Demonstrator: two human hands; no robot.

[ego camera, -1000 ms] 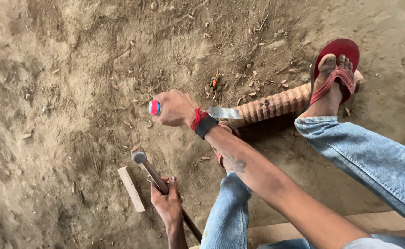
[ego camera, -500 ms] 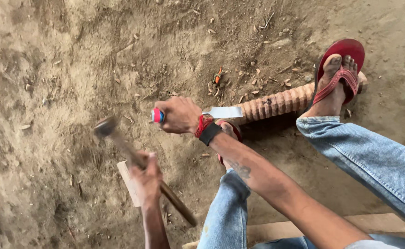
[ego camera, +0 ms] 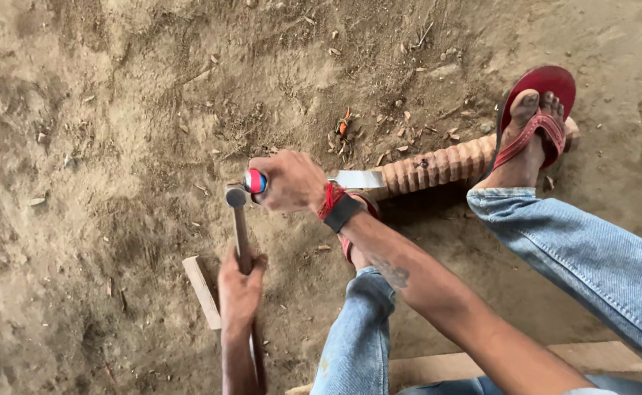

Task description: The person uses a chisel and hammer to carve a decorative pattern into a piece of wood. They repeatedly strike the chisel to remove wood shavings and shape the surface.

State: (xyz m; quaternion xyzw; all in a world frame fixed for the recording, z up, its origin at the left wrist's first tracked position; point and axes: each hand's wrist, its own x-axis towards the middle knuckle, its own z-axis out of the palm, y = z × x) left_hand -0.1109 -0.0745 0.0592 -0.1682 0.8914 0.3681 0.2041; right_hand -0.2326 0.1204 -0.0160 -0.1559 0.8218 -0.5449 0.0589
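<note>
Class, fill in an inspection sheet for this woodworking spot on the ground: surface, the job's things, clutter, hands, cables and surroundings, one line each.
Surface: bare sandy dirt ground, uneven.
Job's things: hammer, its head against the red and blue end of a chisel handle; the chisel blade meets a ribbed carved wooden post lying on the ground, pinned by a foot in a red sandal.
Clutter: wood chips, a small wooden offcut, a plank at the bottom edge.
Hands: left hand grips the hammer handle; right hand wraps the chisel, black and red bands at the wrist.
Cables: nothing seen.
Surroundings: blue jeans legs; no other person seen.
</note>
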